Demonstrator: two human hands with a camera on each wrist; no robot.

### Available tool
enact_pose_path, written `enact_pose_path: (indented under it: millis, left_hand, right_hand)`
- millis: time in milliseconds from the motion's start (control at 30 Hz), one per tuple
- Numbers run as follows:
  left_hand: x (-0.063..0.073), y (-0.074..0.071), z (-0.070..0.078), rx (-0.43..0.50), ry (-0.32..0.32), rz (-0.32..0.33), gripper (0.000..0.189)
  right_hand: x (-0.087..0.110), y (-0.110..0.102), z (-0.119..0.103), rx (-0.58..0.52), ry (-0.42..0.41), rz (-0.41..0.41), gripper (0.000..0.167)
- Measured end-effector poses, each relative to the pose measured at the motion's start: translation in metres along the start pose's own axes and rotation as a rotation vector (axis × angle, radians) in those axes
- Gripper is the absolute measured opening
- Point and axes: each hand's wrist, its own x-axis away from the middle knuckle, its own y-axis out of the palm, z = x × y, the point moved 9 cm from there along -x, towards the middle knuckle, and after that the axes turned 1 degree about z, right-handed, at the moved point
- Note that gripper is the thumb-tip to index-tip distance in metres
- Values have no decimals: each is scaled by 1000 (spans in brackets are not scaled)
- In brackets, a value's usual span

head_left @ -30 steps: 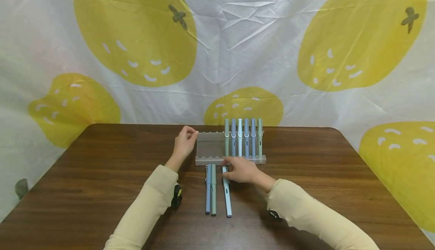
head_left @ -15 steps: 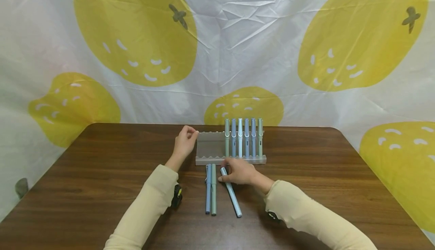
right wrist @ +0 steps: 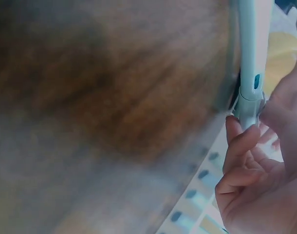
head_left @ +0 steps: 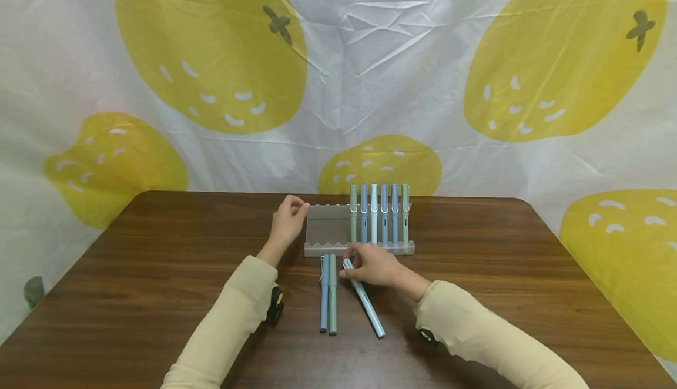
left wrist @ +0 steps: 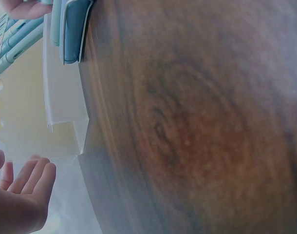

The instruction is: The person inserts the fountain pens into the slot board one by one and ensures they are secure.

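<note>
A clear pen rack [head_left: 328,227] stands mid-table, with several capped pens [head_left: 384,215] upright in its right part. At its left top corner my left hand [head_left: 287,224] pinches the rack's edge; in the left wrist view this hand [left wrist: 24,195] shows at the rack's end. My right hand [head_left: 374,264] pinches a light blue pen [head_left: 367,307] by its capped upper end, in front of the rack. This pen slants, its other end nearer me and to the right. In the right wrist view the fingers hide the pen's [right wrist: 253,48] cap end.
Left of the held pen, a blue pen [head_left: 324,301] and a green pen [head_left: 332,301] lie side by side on the brown wooden table [head_left: 158,295]. A white cloth [head_left: 328,83] with yellow fruit prints hangs behind the table's far edge.
The light blue pen has swung, its near end moving right across the table while its capped end stays by my right fingers. My left hand has not visibly moved.
</note>
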Motion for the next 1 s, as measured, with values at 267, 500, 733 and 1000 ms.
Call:
enact_pose_path:
  millis: [267, 500, 733, 1000]
  left_hand:
    - [0, 0, 0, -2, 6, 5, 17]
    - [-1, -1, 0, -4, 3, 6, 16]
    - [0, 0, 0, -5, -1, -4, 17]
    - [0, 0, -1, -1, -3, -2, 16]
  right_hand:
    - [-5, -23, -3, -101, -28, 64, 22]
    - [-9, -44, -2, -193, 10, 94, 23]
    - [-12, -63, -2, -232, 31, 165, 22]
    - [-16, -79, -6, -233, 25, 257, 24]
